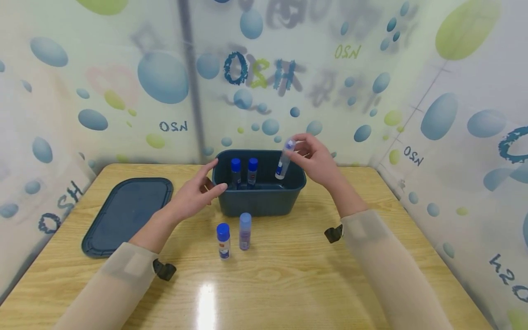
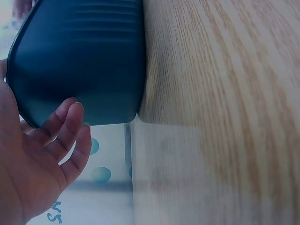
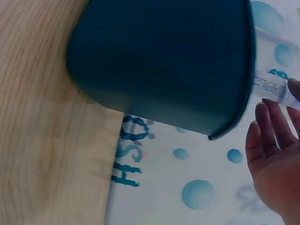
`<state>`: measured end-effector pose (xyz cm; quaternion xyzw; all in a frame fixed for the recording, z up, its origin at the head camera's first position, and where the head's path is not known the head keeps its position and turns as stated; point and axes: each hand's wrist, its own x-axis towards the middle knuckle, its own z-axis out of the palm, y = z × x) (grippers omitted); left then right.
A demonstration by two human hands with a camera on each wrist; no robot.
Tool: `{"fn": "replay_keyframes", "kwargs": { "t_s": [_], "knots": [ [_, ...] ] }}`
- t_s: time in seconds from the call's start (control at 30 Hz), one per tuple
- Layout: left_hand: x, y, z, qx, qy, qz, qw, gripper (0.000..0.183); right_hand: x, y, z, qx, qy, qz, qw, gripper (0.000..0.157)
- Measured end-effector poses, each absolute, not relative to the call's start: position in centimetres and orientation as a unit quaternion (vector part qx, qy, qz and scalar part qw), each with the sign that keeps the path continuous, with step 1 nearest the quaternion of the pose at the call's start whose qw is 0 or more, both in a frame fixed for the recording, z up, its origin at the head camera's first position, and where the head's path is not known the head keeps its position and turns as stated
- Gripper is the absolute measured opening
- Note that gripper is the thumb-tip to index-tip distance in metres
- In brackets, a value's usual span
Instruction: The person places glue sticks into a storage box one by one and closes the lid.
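Observation:
A dark blue-green bin (image 1: 260,202) stands at the back of the table. My right hand (image 1: 315,160) pinches a glue stick (image 1: 283,164) by its upper end, tilted, its lower end inside the bin's right part. Its printed white label (image 3: 269,86) shows beyond the rim in the right wrist view. My left hand (image 1: 194,195) rests at the bin's left end, thumb and index finger spread along the rim, the other fingers loosely bent beside the wall. Two blue-capped glue sticks (image 1: 236,172) stand inside at the left. In front stand a blue-capped glue stick (image 1: 223,240) and a paler-capped one (image 1: 245,231).
A dark flat lid (image 1: 129,215) lies on the wooden table (image 1: 297,284) at the left. Behind the bin and at both sides hang pale curtains (image 1: 272,105) printed with blue and green spots. A black wrist device (image 1: 333,233) sits at each sleeve cuff.

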<state>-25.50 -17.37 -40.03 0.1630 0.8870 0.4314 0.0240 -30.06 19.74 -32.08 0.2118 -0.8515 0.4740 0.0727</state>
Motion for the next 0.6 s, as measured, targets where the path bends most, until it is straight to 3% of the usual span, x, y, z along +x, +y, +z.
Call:
{"fn": "replay_keyframes", "kwargs": {
  "t_s": [0.6],
  "knots": [
    [-25.4,-17.4,-40.0,0.162,0.886,0.435,0.026,0.087,-33.0,17.5,-34.3,0.205,-0.895,0.391,0.065,0.033]
  ]
}}
